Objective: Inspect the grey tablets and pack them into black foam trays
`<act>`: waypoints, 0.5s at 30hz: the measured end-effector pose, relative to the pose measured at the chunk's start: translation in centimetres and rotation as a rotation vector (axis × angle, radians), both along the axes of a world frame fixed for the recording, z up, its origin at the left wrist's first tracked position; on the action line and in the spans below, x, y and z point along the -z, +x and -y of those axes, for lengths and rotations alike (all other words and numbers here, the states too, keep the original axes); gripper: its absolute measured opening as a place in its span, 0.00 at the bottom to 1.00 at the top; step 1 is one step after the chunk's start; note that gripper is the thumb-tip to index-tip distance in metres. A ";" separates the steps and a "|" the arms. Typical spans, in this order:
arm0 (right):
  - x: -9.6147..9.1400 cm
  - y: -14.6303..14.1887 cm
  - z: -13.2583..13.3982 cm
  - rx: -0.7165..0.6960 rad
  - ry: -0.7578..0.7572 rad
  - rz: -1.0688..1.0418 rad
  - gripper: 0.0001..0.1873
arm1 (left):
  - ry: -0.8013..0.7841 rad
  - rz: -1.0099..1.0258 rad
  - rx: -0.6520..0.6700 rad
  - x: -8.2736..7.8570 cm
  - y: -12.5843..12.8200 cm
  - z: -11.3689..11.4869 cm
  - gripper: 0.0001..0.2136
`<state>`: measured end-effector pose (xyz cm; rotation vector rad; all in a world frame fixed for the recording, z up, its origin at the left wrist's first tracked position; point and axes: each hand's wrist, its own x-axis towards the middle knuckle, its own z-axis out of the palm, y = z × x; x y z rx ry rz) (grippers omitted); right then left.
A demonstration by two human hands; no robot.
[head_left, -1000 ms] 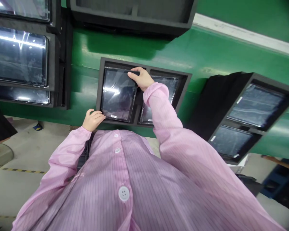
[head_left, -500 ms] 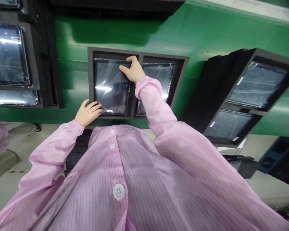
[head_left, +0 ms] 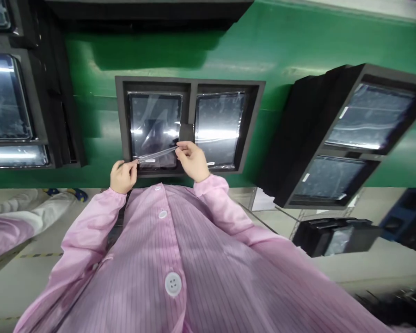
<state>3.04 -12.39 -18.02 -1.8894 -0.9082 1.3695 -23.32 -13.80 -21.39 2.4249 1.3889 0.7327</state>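
Observation:
A black foam tray (head_left: 119,115) with two compartments lies in front of me, a glossy dark screen panel in each. Over the left screen panel (head_left: 152,115) a sheet of clear plastic film (head_left: 156,154) is stretched by its near edge. My left hand (head_left: 123,177) pinches that edge at the tray's near left corner. Near the divider, my right hand (head_left: 193,159) pinches the other end of it. The right screen panel (head_left: 217,120) sits in its compartment with a small white label at its lower left.
Stacked black foam trays (head_left: 45,97) holding screens stand at the left on the green table (head_left: 249,46). Another tilted-looking stack (head_left: 284,134) is at the right. A black tray edge (head_left: 149,16) spans the far side. A person's legs (head_left: 38,212) show at lower left.
The left screen panel now lies flat down in its compartment. My right hand has left the panel's far right corner and come nearer; both hands now pinch the film.

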 end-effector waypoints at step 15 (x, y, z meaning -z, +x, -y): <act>-0.2 -4.9 -2.7 0.073 0.009 -0.012 0.12 | -0.384 -0.372 -0.013 -2.8 2.0 3.1 0.23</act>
